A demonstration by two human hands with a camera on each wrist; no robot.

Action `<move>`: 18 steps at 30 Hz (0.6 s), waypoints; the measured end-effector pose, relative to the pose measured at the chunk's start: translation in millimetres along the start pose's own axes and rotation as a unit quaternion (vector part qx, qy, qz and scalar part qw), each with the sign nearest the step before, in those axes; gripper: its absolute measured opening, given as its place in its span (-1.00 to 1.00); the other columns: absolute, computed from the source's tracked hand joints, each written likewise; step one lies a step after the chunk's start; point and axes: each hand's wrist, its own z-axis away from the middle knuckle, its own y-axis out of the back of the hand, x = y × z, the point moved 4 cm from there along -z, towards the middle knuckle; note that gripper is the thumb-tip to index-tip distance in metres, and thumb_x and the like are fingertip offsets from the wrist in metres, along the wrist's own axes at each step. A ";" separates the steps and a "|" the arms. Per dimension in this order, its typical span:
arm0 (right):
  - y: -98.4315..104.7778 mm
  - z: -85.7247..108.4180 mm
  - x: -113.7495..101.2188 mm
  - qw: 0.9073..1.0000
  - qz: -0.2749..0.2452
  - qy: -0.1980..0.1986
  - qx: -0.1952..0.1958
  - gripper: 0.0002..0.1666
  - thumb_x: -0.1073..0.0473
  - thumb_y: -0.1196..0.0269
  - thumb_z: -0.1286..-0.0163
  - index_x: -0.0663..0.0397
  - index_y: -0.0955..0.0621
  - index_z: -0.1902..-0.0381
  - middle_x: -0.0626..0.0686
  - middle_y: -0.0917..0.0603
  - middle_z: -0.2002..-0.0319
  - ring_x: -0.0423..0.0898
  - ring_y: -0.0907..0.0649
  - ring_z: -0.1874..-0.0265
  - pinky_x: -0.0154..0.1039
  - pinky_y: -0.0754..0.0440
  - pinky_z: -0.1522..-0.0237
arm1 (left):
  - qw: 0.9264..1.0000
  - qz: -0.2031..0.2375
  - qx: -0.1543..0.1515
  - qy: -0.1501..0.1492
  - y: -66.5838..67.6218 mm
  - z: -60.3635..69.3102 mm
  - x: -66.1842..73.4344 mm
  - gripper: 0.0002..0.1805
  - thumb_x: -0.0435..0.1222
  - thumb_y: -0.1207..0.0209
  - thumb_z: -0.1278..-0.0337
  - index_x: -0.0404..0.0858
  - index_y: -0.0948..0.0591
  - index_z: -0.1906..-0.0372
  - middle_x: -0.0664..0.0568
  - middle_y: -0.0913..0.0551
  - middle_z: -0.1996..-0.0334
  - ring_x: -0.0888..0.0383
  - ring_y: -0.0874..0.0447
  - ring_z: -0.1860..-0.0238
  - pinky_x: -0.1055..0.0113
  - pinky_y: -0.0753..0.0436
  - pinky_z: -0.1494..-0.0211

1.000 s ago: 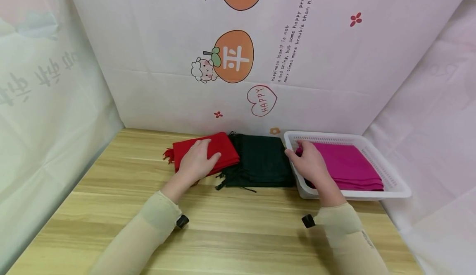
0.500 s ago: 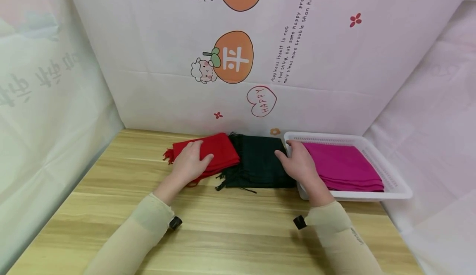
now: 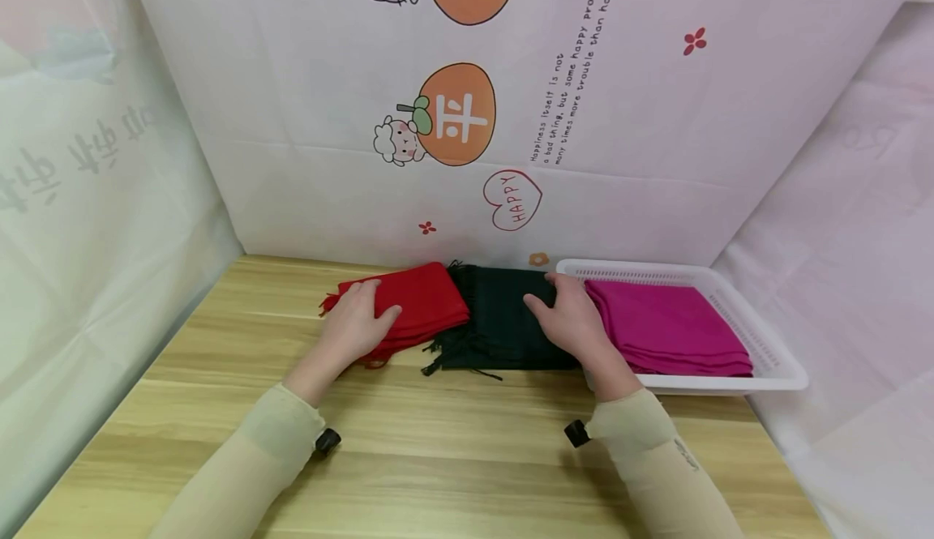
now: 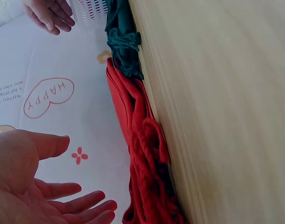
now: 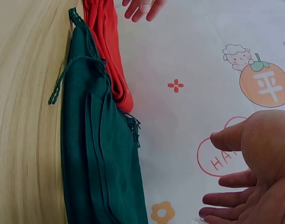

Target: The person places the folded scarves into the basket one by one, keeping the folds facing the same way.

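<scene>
A folded red scarf [image 3: 419,300] with fringed ends lies on the table, its right edge overlapping a folded dark green scarf [image 3: 503,320]. My left hand [image 3: 355,324] hovers over the left part of the red scarf; in the left wrist view a gap shows between the spread fingers and the cloth. My right hand [image 3: 572,316] is above the right edge of the green scarf, fingers extended and apart from it in the right wrist view. Inside a white plastic basket [image 3: 784,373] at the right lies a folded magenta scarf [image 3: 667,324]. Neither hand holds anything.
The wooden table [image 3: 438,458] carries the scarves and basket near its back edge. Behind stands a white printed backdrop [image 3: 306,101] with cartoon fruit and lettering. White sheets hang along the left and right sides.
Both hands have moved left: my right hand from over the basket's left rim to above the green scarf, my left hand toward the red scarf's left end. The scarves have stayed put.
</scene>
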 end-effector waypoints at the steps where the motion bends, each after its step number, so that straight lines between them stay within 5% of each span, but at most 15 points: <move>1: -1.5 -0.8 -1.3 1.000 0.003 0.001 -0.001 -0.16 -0.09 -0.23 -0.75 0.32 -0.30 -0.70 0.39 -0.36 -0.63 0.34 -0.37 -0.61 0.31 -0.34 -0.61 | 1.000 -0.002 0.001 0.001 0.7 0.1 -1.8 -0.17 -0.03 -0.28 -0.58 -0.47 -0.34 -0.65 -0.43 -0.43 -0.55 -0.38 -0.44 -0.52 -0.34 -0.49 -0.53; 18: -34.9 -8.9 -25.7 0.999 0.000 0.022 -0.039 -0.16 -0.14 -0.28 -0.72 0.23 -0.36 -0.68 0.32 -0.44 -0.60 0.28 -0.47 -0.56 0.26 -0.42 -0.57 | 1.000 -0.011 -0.005 0.016 11.8 6.1 -25.1 -0.18 -0.03 -0.23 -0.63 -0.54 -0.33 -0.62 -0.50 -0.43 -0.53 -0.46 -0.43 -0.52 -0.35 -0.45 -0.55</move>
